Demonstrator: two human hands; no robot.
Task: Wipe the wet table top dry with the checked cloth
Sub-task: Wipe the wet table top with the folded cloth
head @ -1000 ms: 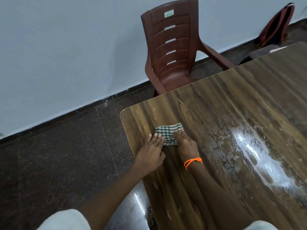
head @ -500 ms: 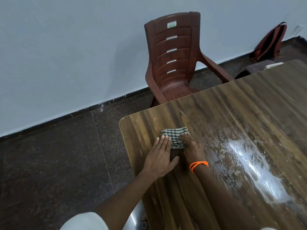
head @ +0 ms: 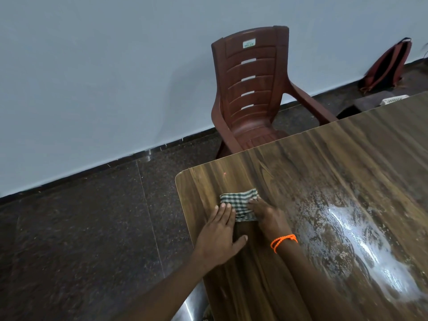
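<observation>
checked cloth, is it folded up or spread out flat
Folded. The checked cloth is a small compact pad with a thick doubled near edge, pressed to the table top between the left hand and right hand.

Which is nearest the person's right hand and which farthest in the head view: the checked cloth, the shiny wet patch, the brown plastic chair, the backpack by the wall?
1. Green-and-white checked cloth: under the right hand.
2. Shiny wet patch: rightward on the table.
3. Brown plastic chair: beyond the table's far edge.
4. Reddish-brown backpack: against the wall, far right.
</observation>
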